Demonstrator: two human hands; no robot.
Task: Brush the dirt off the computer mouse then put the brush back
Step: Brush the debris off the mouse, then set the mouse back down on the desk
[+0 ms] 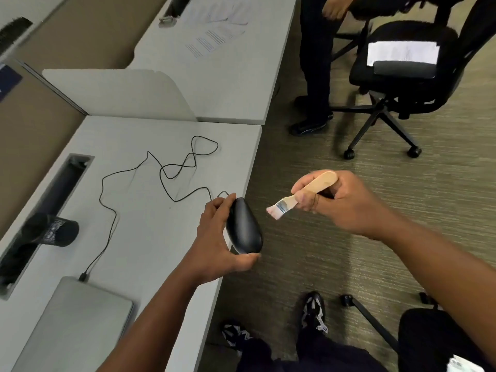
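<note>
My left hand point(214, 245) grips a black wired computer mouse point(245, 226), lifted at the desk's right edge and tipped on its side. Its thin black cable point(161, 170) loops across the grey desk point(150, 237) to a closed grey laptop point(77, 323). My right hand point(341, 202) holds a small wooden-handled brush point(303, 191) over the carpet, a short way right of the mouse. The pale bristles point(273, 212) point at the mouse without touching it.
A black mesh cup point(53, 229) lies on its side by the desk's cable slot point(51, 202). A low divider point(120, 95) separates a second desk with papers point(214, 36). Another person's legs point(314, 76) and a black office chair point(397, 76) stand on the carpet ahead.
</note>
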